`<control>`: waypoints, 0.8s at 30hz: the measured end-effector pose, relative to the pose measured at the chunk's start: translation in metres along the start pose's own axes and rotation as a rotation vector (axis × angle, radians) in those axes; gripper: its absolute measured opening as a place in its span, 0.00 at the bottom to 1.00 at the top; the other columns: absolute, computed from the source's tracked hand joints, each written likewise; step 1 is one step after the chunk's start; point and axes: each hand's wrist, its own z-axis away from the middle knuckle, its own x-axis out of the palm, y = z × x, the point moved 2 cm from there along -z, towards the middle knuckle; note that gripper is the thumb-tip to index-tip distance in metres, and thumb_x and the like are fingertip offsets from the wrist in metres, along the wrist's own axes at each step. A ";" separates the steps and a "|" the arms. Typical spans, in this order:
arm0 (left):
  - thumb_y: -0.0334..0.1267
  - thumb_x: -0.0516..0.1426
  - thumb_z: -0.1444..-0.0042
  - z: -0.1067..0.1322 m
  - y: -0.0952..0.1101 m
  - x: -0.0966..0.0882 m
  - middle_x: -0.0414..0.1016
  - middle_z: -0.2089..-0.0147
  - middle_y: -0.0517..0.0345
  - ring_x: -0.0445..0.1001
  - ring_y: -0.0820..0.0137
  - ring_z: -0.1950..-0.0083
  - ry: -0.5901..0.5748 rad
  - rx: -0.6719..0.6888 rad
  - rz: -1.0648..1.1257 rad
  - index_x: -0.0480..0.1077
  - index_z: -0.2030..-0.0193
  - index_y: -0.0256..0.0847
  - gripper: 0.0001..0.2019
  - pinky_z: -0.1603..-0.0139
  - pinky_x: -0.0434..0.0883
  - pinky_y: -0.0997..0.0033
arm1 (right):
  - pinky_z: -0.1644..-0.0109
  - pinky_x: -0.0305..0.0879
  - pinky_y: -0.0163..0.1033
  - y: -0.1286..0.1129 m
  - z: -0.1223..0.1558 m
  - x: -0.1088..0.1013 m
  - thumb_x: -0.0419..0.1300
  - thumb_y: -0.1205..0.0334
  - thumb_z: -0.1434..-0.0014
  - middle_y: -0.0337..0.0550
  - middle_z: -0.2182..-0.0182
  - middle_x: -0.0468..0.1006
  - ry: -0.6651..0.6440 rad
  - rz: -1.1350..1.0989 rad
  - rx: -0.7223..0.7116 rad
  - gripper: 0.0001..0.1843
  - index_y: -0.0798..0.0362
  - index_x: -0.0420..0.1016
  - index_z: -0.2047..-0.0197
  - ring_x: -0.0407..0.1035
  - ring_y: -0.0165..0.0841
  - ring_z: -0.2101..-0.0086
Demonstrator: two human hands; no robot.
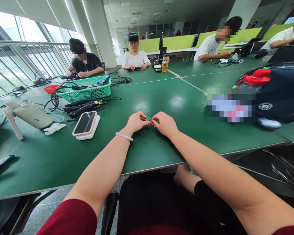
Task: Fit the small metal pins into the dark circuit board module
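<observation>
Head view, left fingers [142, 115], right fingers [157, 117] pinching small patterned piece [148, 119], bag emblem [265, 106] illegible

A broad green bench [127, 101] spread across the room, soft pale reflections [177, 101] glossing its top. Daylight came from tall windows [30, 29] at left, under pale blinds [12, 6] and behind a metal railing [26, 42]. Beyond stood a whitish pillar [100, 32], lime-green partitions [178, 42] and a white desk [186, 50] beneath a dim panelled ceiling [147, 16]. Grey flooring [49, 210] showed below.
</observation>
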 end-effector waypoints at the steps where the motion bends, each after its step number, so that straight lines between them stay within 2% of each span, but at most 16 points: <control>1: 0.48 0.67 0.67 0.000 0.000 0.000 0.76 0.67 0.57 0.73 0.68 0.66 0.006 0.011 -0.003 0.67 0.70 0.40 0.20 0.65 0.67 0.70 | 0.66 0.59 0.36 0.000 0.000 0.000 0.56 0.61 0.41 0.41 0.66 0.73 0.004 -0.003 -0.001 0.07 0.51 0.74 0.68 0.67 0.31 0.67; 10: 0.46 0.67 0.68 0.000 0.003 0.000 0.75 0.68 0.58 0.72 0.68 0.65 0.019 0.046 0.010 0.66 0.71 0.40 0.19 0.64 0.66 0.69 | 0.66 0.59 0.36 0.001 0.001 0.000 0.56 0.61 0.41 0.40 0.66 0.73 0.016 -0.009 0.006 0.07 0.51 0.74 0.68 0.67 0.30 0.68; 16: 0.48 0.67 0.67 0.000 0.004 -0.001 0.75 0.68 0.57 0.72 0.68 0.65 0.012 0.032 0.012 0.66 0.71 0.40 0.20 0.64 0.66 0.69 | 0.66 0.59 0.35 0.001 0.001 0.000 0.56 0.61 0.42 0.40 0.66 0.73 -0.003 -0.032 0.030 0.06 0.50 0.74 0.68 0.66 0.30 0.68; 24: 0.48 0.67 0.67 0.000 0.004 -0.001 0.75 0.69 0.59 0.72 0.69 0.67 0.026 0.040 0.013 0.66 0.72 0.40 0.20 0.65 0.66 0.69 | 0.66 0.60 0.35 0.005 -0.002 0.002 0.57 0.63 0.44 0.39 0.70 0.72 0.029 -0.171 0.045 0.06 0.52 0.74 0.70 0.65 0.29 0.71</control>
